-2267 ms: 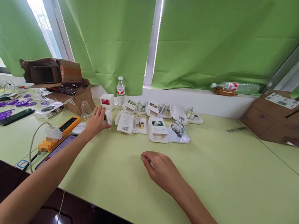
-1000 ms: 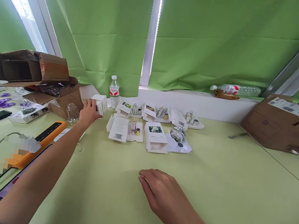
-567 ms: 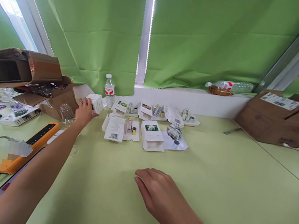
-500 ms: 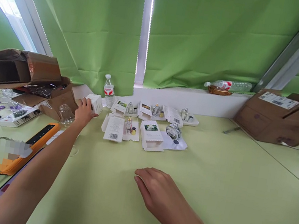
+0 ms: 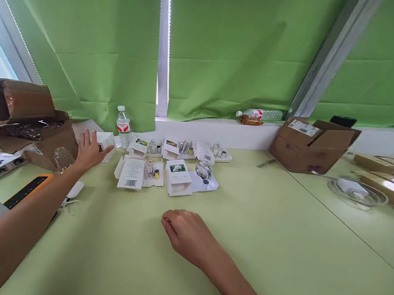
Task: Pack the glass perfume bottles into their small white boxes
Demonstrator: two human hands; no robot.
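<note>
My left hand (image 5: 89, 150) reaches to the back left, fingers spread, against a small white box (image 5: 107, 140) beside a water bottle (image 5: 123, 127). My right hand (image 5: 185, 232) rests on the table with its fingers curled in; nothing shows in it. Between and beyond the hands lie white perfume cartons in two rows. A carton with a barcode (image 5: 132, 172) has a slim perfume bottle (image 5: 149, 167) and a gold cap (image 5: 156, 174) beside it. Right of it, a flower-picture carton (image 5: 178, 177) lies next to a round faceted perfume bottle (image 5: 203, 170).
Brown cardboard boxes (image 5: 29, 102) and an orange power strip (image 5: 27, 189) crowd the left side. Another cardboard box (image 5: 303, 148) stands at the back right, near a coiled white cable (image 5: 357, 191). A bottle (image 5: 264, 114) lies on the sill.
The view has swung to the right, bringing more of the right side into sight. My left hand's fingers have spread out at the white box. My right hand stays curled on the table.
</note>
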